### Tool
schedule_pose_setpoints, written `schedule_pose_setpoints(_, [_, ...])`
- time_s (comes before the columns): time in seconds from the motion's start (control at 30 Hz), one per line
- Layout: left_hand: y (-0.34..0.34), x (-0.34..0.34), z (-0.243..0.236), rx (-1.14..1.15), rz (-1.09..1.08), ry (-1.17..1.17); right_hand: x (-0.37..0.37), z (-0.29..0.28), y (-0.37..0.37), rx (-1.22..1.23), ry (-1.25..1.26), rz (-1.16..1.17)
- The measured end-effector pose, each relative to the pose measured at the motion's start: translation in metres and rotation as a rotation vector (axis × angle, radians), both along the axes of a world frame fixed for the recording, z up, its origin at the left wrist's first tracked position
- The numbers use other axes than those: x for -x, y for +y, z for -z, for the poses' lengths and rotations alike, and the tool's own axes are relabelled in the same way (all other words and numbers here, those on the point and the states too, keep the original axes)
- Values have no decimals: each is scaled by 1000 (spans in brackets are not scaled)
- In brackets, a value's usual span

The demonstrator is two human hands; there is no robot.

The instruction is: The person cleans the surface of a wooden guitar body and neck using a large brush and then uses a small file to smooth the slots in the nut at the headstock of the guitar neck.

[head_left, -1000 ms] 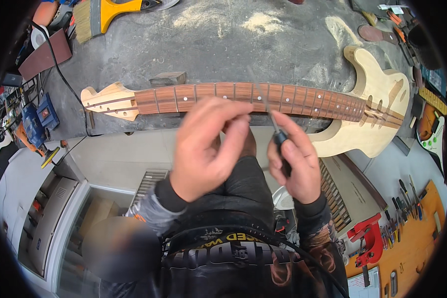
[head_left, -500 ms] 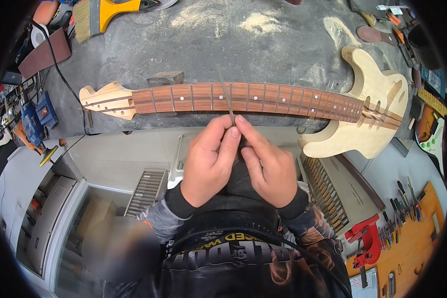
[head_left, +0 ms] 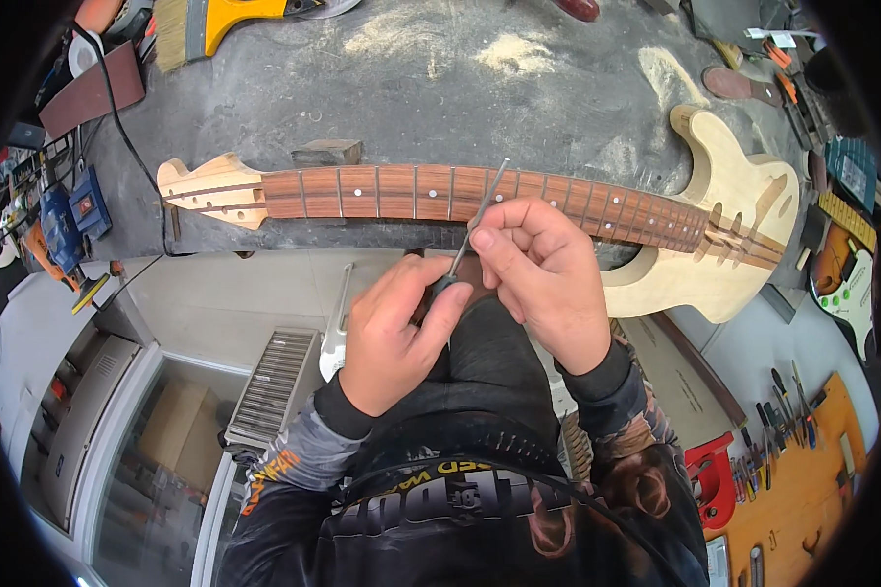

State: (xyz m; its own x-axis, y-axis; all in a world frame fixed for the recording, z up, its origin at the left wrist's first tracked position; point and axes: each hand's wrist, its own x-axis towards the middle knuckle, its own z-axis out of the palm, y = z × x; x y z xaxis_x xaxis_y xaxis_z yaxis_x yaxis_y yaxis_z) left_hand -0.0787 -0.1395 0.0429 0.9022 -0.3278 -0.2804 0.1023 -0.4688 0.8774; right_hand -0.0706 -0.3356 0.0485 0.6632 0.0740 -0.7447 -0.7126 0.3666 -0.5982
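Observation:
A thin file (head_left: pixel 493 189) with a dark handle points up and away to the right, its tip over the fretboard (head_left: pixel 382 192). My left hand (head_left: pixel 387 328) is closed round the handle. My right hand (head_left: pixel 550 279) has its thumb and forefinger at the metal shaft, the other fingers curled. Beyond both hands, an unfinished electric guitar lies across the bench, with its pale headstock (head_left: pixel 220 191) at the left and its bare wood body (head_left: pixel 724 210) at the right. Metal frets and white dots mark the fretboard.
The dark workbench (head_left: pixel 440 108) carries patches of sawdust. A small block (head_left: pixel 327 152) sits behind the neck, and a yellow-handled brush (head_left: pixel 215 24) lies at far left. A black cable (head_left: pixel 117 117) runs beside the headstock. A red clamp (head_left: pixel 715 479) and hand tools are at lower right.
My left hand has shifted slightly down and left, exposing the file's dark handle. My right hand has moved right and up along the shaft, and the file now leans right instead of left.

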Motion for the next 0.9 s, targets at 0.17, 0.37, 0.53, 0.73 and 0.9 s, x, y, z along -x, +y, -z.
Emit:
schedule_pose_setpoints(0.17, [2,0,-14,17,32,93,-10,-1,-14,-84,37,-58])
schedule_pose_setpoints(0.37, [6,16,-4,351,-125,284,-21,-1,-25,-38,-23,67])
schedule_pose_setpoints(0.53, [15,6,0,453,-305,449,-4,20,-23,790,-564,-110])
schedule_pose_setpoints(0.73, [12,8,2,387,-297,473,9,26,-17,1219,-848,-513])
schedule_pose_setpoints(0.9, [20,14,-4,389,-273,512,11,29,-15,1249,-829,-529])
